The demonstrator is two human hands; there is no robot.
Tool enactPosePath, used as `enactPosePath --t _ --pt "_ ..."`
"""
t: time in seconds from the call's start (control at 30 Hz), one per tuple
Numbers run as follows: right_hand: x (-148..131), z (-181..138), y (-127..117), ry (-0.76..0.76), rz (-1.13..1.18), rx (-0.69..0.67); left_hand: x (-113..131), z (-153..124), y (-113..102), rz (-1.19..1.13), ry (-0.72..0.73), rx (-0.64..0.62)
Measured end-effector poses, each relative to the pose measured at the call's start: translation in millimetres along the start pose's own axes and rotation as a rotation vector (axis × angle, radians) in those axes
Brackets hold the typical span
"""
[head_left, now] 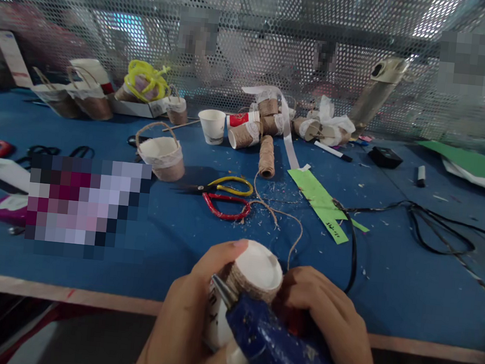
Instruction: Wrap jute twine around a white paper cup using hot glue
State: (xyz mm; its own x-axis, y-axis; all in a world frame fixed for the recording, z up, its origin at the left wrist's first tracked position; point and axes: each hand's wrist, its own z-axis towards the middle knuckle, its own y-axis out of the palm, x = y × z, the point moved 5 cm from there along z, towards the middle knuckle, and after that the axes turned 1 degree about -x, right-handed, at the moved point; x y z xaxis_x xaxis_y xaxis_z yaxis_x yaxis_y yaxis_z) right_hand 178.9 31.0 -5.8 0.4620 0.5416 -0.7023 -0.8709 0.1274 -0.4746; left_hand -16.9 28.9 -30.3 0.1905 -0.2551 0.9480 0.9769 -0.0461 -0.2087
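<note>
My left hand [186,319] is wrapped round a white paper cup [255,269] held on its side, its base turned up and toward me. Brown twine is wound round the cup near the base, and a loose strand [282,214] runs from it across the table to a twine spool [266,157]. My right hand [332,322] grips a blue glue gun [277,351]. The gun's metal nozzle [221,290] touches the twine on the cup's left side.
On the blue table [176,244] lie scissors with a red and a yellow handle [224,197], a twine-wrapped cup basket [163,154], a plain white cup [212,126], green paper strips [321,204], black cables [427,228] and several wrapped cups by a perforated metal screen.
</note>
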Motion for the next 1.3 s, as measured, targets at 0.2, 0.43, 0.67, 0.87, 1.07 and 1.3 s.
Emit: enactPosePath --t 0.2,0.43,0.67,0.87,1.07,1.3 --pt "2 2 1 0.02 0.019 -0.006 4 8 0 0.011 0.121 -0.05" --pt "2 1 0 0.029 -0.001 -0.002 11 14 3 -0.032 0.16 -0.072" --pt "2 2 0 0.024 0.014 -0.008 10 19 2 -0.06 0.224 -0.125" --pt "1 0 0 0.013 0.023 -0.009 7 22 -1 -0.091 0.288 -0.197" --pt "0 1 0 0.028 0.035 -0.015 8 21 0 -0.095 0.285 -0.208" --pt "2 1 0 0.059 0.063 -0.018 7 18 0 -0.054 0.229 -0.078"
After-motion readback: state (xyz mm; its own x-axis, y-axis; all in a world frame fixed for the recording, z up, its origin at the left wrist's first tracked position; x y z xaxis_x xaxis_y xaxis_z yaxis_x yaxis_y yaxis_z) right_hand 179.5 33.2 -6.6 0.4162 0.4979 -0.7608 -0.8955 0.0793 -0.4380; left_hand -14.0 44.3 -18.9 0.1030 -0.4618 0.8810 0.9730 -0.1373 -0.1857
